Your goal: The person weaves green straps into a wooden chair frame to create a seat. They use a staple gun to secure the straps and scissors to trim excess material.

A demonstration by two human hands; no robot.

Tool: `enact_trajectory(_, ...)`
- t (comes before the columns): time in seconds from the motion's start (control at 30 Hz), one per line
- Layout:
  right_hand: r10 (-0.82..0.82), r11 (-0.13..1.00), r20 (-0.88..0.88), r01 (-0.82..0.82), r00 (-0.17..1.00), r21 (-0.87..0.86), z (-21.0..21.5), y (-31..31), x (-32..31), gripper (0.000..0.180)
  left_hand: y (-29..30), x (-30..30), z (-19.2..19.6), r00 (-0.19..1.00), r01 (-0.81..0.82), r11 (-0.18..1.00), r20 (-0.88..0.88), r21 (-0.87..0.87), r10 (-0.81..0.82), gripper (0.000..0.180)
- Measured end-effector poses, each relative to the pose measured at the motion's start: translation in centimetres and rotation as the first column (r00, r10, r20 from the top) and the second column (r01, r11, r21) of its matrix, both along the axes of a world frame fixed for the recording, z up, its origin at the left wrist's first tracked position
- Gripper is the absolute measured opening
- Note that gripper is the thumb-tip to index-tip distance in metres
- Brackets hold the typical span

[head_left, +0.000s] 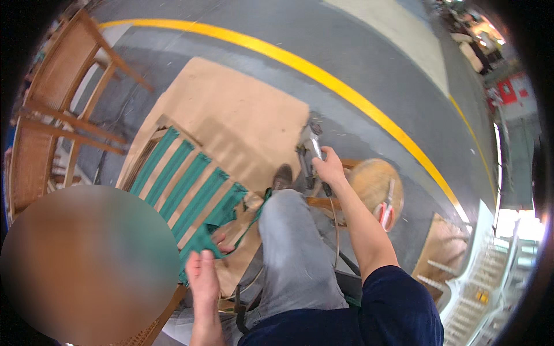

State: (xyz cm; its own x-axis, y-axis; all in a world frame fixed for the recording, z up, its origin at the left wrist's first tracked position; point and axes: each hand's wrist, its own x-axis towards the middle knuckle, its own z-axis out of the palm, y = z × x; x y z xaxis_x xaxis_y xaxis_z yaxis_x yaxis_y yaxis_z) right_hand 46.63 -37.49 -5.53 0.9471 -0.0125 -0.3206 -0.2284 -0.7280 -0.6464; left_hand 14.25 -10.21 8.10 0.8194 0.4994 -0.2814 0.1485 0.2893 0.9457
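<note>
In my right hand (329,167) is a silver and black staple gun (312,147), held above the floor beside my knee, its hose trailing back toward me. My left hand (202,277) is at the near end of a wooden frame, its fingers closed at a loose piece of green webbing (201,243). More fingertips (221,242) show just beyond that webbing; whose they are I cannot tell. Several parallel green webbing straps (182,179) run across the frame, which lies on a cardboard sheet (231,92).
Wooden chair frames (60,69) stand at the left. Right of my knee is a round tan stool seat (372,181) with a red-handled tool (385,216). White plastic chairs (473,282) stand at lower right. A yellow line (300,64) crosses the grey floor. A blurred patch hides the lower left.
</note>
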Motion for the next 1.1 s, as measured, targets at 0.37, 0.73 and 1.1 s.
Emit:
enact_trajectory(0.37,-0.393,0.687,-0.118,0.377,0.912,0.622,9.0,-17.4,-10.8,0.042,1.3,-3.0,-3.4,0.886,0.444,0.525,-0.444,0.726,-0.135,0.025)
enact_trajectory(0.73,-0.2,0.941,0.027,0.2,0.979,-0.273,5.6,-19.1,-10.3,0.055,1.5,-6.2,-7.4,0.701,0.661,0.389,-0.713,0.642,-0.015,0.034)
enact_trajectory(1.1,0.082,0.845,0.261,0.072,0.962,-0.53,11.9,-16.9,-10.7,0.055,1.2,-9.0,-7.7,0.764,0.619,0.371,-0.64,0.692,-0.081,0.034)
